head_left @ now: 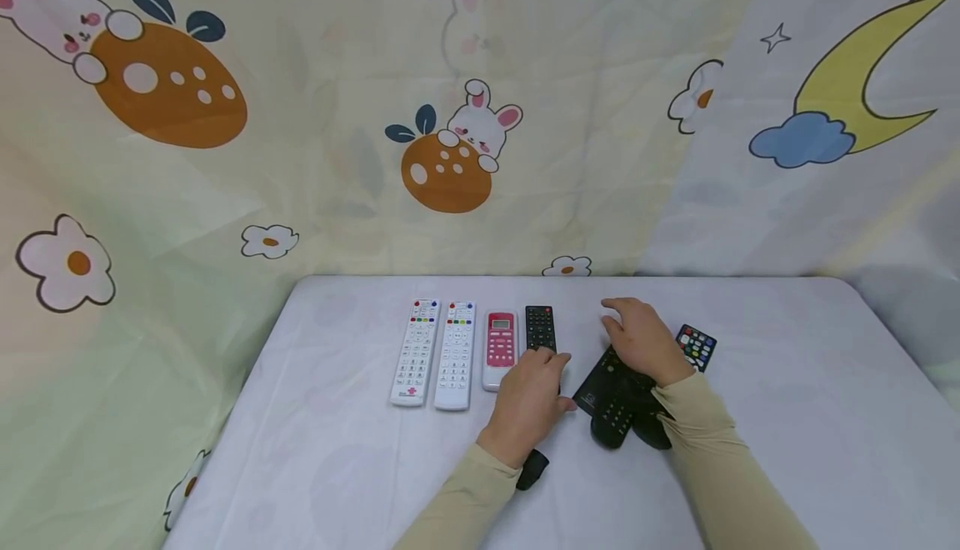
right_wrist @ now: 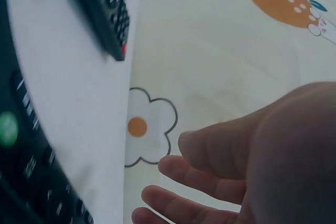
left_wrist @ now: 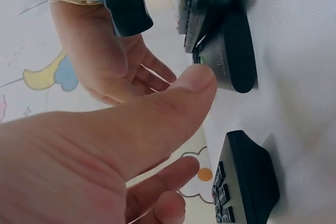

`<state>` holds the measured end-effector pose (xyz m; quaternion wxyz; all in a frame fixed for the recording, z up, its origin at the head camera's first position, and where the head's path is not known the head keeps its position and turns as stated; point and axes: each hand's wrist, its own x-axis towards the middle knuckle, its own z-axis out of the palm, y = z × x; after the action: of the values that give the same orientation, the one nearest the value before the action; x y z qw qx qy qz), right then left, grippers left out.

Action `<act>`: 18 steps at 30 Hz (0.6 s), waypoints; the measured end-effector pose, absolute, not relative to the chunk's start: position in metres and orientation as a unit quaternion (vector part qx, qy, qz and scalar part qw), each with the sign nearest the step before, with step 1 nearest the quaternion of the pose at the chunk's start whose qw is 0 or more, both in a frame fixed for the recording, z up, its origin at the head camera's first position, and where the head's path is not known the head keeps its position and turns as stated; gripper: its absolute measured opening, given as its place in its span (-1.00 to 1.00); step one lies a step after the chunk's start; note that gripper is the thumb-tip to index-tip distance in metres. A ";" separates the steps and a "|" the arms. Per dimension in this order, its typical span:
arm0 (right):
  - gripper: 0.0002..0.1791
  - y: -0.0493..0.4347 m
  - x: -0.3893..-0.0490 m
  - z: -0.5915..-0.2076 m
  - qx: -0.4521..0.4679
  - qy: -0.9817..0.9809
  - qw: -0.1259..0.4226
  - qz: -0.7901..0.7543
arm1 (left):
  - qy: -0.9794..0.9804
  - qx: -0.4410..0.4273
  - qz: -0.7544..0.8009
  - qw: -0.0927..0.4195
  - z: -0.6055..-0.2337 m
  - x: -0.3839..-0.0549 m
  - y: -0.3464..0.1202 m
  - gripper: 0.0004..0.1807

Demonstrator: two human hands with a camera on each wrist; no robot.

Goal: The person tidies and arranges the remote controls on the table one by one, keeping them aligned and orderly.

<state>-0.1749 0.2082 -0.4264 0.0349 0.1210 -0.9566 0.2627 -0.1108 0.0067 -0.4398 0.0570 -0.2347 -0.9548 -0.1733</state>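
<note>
Left hand (head_left: 528, 404) and right hand (head_left: 647, 340) look loose, empty; I'm seemingly mid-row with remotes (head_left: 455, 358), next likely needing a pile (head_left: 596, 382) pinch.

L fingers (left_wrist: 173, 175) relaxed, R fingers (right_wrist: 176, 204) loosely extd

We identify the support as a white tabletop (head_left: 322, 467) with rounded far corners. On it, from the left, we find 1 row: a white remote control (head_left: 416, 352), a 2nd white remote control (head_left: 455, 356), a white air-conditioner remote (head_left: 500, 350) with a red keypad panel, and a partly hidden black remote control (head_left: 540, 329). Right of this row, we note overlapping black remotes (head_left: 617, 417) and 1 multicoloured-button remote (head_left: 696, 345).
</note>
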 end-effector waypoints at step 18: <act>-0.58 0.229 -0.179 -0.436 0.106 -0.972 0.014 0.210 | -0.949 -0.297 -0.089 0.061 -0.440 -0.117 0.022 -0.32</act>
<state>-0.1789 0.2289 -0.4362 0.0141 0.1060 -0.9719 0.2099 -0.1173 0.0216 -0.4400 0.0611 -0.2970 -0.9487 -0.0895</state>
